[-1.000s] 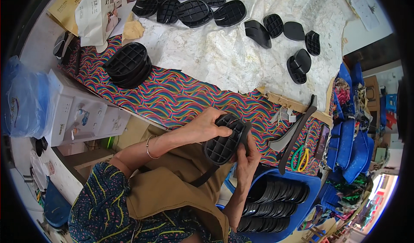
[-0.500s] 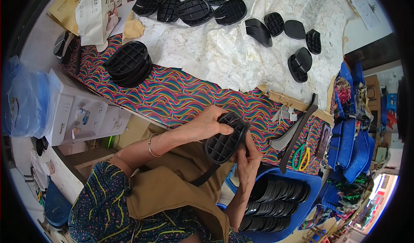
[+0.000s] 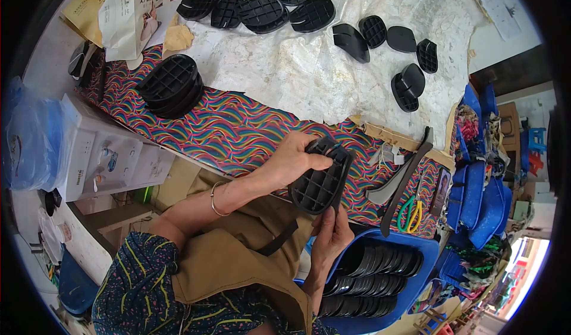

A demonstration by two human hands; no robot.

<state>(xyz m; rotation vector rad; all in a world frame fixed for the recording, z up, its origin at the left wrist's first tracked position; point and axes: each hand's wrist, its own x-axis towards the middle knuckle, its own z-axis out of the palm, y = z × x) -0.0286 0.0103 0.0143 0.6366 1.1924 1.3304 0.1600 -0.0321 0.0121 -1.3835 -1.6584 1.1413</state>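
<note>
— Position of the black gridded sole [image 3: 315,189]?
— Held at the near edge of the desk [image 3: 256,121]; whether it touches that edge cannot be determined.
— Fingers?
— Left hand [image 3: 291,159]: clamped on the sole's upper end, thumb over the grid. Right hand [image 3: 330,234]: pinched on the dark strip [image 3: 341,193] along its right edge.
— Room, taken from the sole?
— Toward twelve o'clock, across the white sheet [image 3: 279,79]. Stacked soles [image 3: 169,85] stand at ten, scissors [image 3: 410,213] at four, blue tub [image 3: 431,254] at five.

we hold a rounded black sole piece [image 3: 318,183] at a tilt, gridded side up, dark strip [image 3: 344,186] along its right edge.
</note>
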